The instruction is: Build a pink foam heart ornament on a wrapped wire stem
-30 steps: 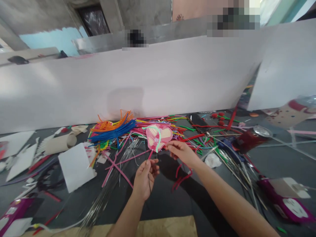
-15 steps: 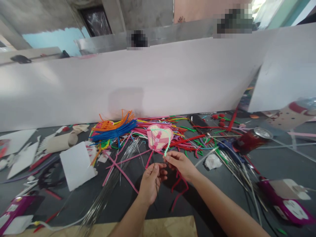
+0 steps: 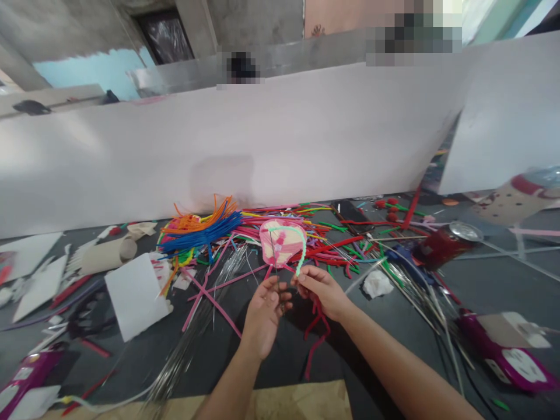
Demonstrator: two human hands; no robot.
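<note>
My left hand (image 3: 263, 315) is closed in a pinch on the thin wire stem under a pink and cream petal-shaped piece (image 3: 280, 242). My right hand (image 3: 319, 289) sits just to its right, fingers pinched on the end of a mint green pipe cleaner (image 3: 301, 251) that arches over the petal piece. The two hands almost touch at the base of the piece. A red pipe cleaner (image 3: 315, 332) hangs below my right hand.
A heap of coloured pipe cleaners (image 3: 205, 230) and thin wires (image 3: 196, 326) covers the dark table. White card (image 3: 133, 294), a cardboard tube (image 3: 105, 254), a red can (image 3: 441, 245) and purple devices (image 3: 507, 350) lie around. A long white board (image 3: 262, 140) stands behind.
My left hand has risen toward my right until they nearly touch. The green pipe cleaner has swung from across the middle of the petal piece to its right edge.
</note>
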